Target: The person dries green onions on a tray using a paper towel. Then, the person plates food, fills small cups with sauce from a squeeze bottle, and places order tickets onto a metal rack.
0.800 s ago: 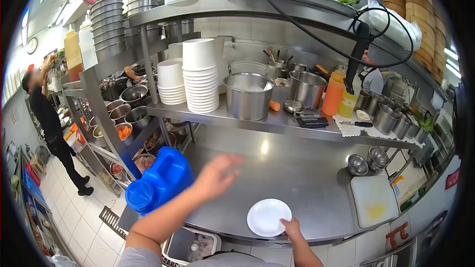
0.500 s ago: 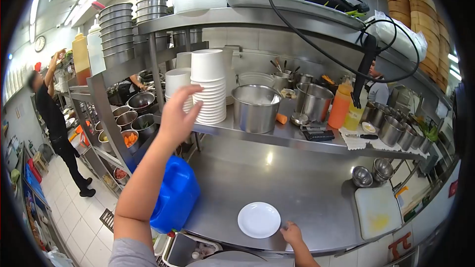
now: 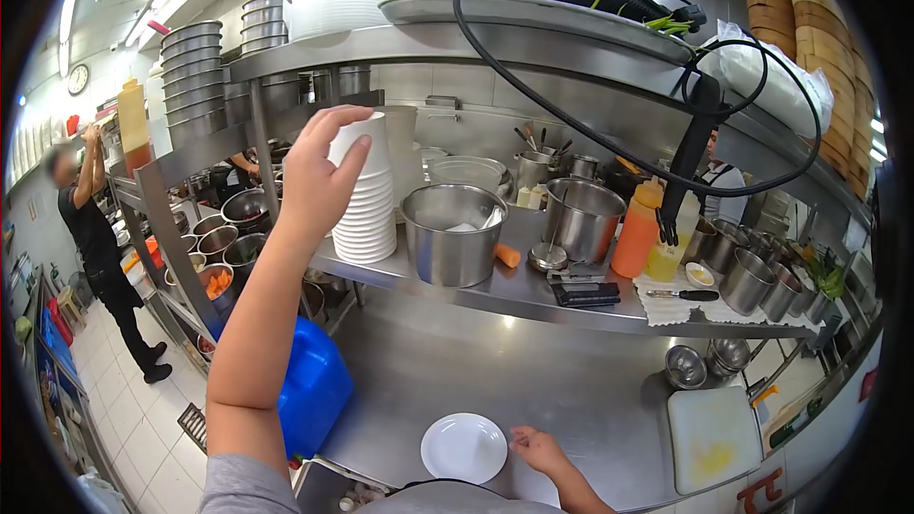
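Note:
My left hand (image 3: 321, 167) is raised at the top of a tall stack of white bowls (image 3: 367, 214) on the metal shelf. Its thumb and fingers are apart and curve in front of the top bowl; whether they touch it, I cannot tell. Low on the steel worktop lies a round white plate (image 3: 464, 447). Just right of its rim is my right hand (image 3: 539, 449), fingers loosely bent and apart, holding nothing. Right of the bowl stack stands a steel pot (image 3: 454, 238) with something white inside.
A blue jerrycan (image 3: 314, 385) stands below my left forearm. On the shelf are another steel pot (image 3: 583, 219), an orange squeeze bottle (image 3: 637, 233) and a knife (image 3: 683, 295). A cutting board (image 3: 714, 438) lies at right. A black cable (image 3: 571, 119) hangs ahead. Another person (image 3: 100, 247) stands far left.
The view has shifted, so the shelf and plate appear further left. My left hand has come closer to the top of the bowl stack. My right hand stays beside the plate.

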The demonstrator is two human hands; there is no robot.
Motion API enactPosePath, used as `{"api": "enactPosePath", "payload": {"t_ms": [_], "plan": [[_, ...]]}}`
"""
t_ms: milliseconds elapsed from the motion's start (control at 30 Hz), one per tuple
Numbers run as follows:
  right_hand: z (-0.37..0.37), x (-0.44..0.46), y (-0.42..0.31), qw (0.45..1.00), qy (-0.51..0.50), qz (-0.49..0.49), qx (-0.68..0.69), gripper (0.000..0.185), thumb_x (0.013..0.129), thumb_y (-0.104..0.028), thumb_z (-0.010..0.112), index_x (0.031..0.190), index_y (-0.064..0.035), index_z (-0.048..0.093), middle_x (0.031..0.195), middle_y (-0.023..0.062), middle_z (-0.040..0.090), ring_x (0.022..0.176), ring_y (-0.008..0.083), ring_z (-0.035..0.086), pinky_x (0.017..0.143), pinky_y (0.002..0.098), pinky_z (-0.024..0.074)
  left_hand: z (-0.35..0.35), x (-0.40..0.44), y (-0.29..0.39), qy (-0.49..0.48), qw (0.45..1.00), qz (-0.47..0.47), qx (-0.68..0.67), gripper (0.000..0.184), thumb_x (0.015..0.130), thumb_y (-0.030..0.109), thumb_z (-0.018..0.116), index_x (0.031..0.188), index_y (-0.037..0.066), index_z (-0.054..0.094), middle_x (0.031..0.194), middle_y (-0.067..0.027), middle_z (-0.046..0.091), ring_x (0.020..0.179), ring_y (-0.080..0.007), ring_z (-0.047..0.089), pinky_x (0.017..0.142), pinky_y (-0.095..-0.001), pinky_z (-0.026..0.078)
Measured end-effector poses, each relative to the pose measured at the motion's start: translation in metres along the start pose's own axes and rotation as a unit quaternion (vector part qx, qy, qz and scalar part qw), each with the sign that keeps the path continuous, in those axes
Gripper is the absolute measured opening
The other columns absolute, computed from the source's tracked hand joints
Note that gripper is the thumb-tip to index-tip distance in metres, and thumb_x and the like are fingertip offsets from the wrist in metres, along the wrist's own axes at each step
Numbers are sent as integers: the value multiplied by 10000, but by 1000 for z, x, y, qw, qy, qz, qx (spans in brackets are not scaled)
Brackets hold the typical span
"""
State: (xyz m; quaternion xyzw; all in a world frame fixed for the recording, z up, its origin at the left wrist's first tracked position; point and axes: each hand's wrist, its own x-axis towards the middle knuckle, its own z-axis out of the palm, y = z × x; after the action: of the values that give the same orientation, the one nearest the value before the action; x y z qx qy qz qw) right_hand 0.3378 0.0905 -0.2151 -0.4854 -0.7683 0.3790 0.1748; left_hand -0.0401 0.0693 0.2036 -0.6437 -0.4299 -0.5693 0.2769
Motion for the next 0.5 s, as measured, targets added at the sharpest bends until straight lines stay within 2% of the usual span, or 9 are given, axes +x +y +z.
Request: {"api": "enactPosePath", "payload": {"t_ms": [33, 67, 167, 200, 233, 267, 367, 433, 500], "plan": [[-4, 1, -7, 1000, 2, -10, 15, 403, 837, -266, 667, 1182, -67, 605, 1026, 145, 676, 914, 277, 661, 814, 355, 514, 6, 1, 2, -19, 1000, 6, 6, 262, 853, 84, 596, 1107, 28, 621, 1099, -99, 640, 1056, -215, 585, 941, -342, 426], [-8, 2, -15, 1000, 2, -9, 16, 403, 837, -266, 667, 1182, -67, 605, 1026, 145, 676, 914, 277, 661, 814, 355, 514, 16, -2, 1, -25, 1000, 6, -5, 237, 829, 87, 617, 1054, 13, 629, 1066, -144, 639, 1035, -288, 591, 911, -349, 440], [-10, 4, -27, 999, -24, -6, 44, 381, 848, -241, 666, 1175, -53, 608, 1005, 134, 684, 919, 236, 665, 821, 335, 516, 51, -22, 3, -165, 986, -7, -38, 295, 831, 245, 662, 1032, 28, 654, 997, -168, 663, 964, -332, 615, 855, -383, 471], [-8, 7, -25, 997, -43, -24, 52, 375, 853, -240, 665, 1174, -54, 609, 1001, 131, 686, 915, 234, 664, 821, 334, 516, 60, -27, 10, -169, 985, -6, -45, 295, 831, 245, 662, 1032, 28, 654, 997, -168, 663, 964, -332, 615, 855, -383, 471], [-6, 7, -23, 995, -61, -41, 61, 370, 857, -239, 665, 1173, -55, 610, 996, 127, 688, 911, 232, 663, 821, 332, 516, 68, -32, 19, -333, 940, -37, 61, 312, 815, 288, 678, 987, 28, 671, 917, -176, 668, 893, -349, 627, 813, -400, 482], [-5, 7, -23, 996, -53, -32, 65, 370, 857, -239, 665, 1173, -55, 610, 996, 127, 688, 911, 232, 663, 821, 332, 516, 76, -34, 27, -484, 857, -60, 165, 335, 800, 331, 694, 943, 28, 687, 837, -184, 674, 823, -365, 639, 772, -418, 494], [-9, 4, -36, 995, -53, -53, 69, 372, 867, -254, 642, 1180, -56, 603, 960, 132, 679, 878, 241, 659, 790, 330, 509, 81, -31, 28, -472, 870, -67, 126, 357, 767, 365, 718, 860, 21, 700, 720, -191, 655, 727, -378, 638, 711, -444, 494], [-20, -2, -45, 990, -56, -72, 104, 332, 888, -225, 626, 1176, -62, 608, 965, 112, 678, 878, 219, 654, 789, 320, 510, 83, -35, 25, -471, 873, -49, 119, 365, 764, 363, 721, 852, 10, 694, 740, -195, 656, 743, -362, 640, 701, -440, 486], [-44, -10, -52, 981, -52, -101, 158, 316, 902, -215, 616, 1179, -62, 609, 973, 97, 676, 883, 198, 647, 791, 316, 510, 84, -33, 27, -471, 870, -94, 112, 369, 777, 362, 713, 876, 6, 695, 749, -194, 656, 744, -357, 634, 704, -427, 485]]}}
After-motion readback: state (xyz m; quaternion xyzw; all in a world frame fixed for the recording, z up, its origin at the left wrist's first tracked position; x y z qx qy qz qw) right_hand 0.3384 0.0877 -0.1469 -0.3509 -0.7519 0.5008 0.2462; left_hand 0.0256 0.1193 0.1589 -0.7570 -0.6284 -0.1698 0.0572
